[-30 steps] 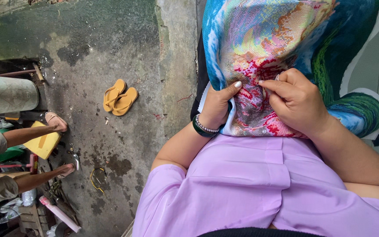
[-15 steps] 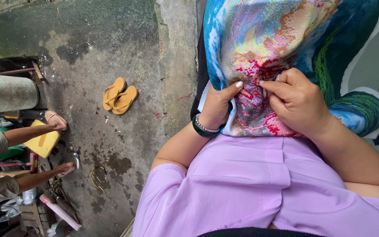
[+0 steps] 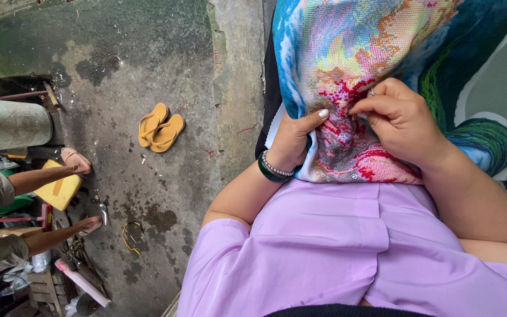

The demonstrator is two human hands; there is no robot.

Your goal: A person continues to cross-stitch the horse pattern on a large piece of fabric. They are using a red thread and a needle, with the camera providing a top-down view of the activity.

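left hand (image 3: 293,141) pinches the fold of the embroidered cloth (image 3: 347,76) on the lap, thumb on top; right hand (image 3: 400,120) fingers close at the stitch. keep the cloth taut, pull gently.

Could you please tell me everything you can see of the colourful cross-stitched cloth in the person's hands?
The colourful cross-stitched cloth is a fine woven canvas densely stitched in blue, green, pink, red and yellow, with white bare margins. It hangs draped over the lap. The left hand grips its folded edge, thumb on top; the right hand pinches the stitched red area.
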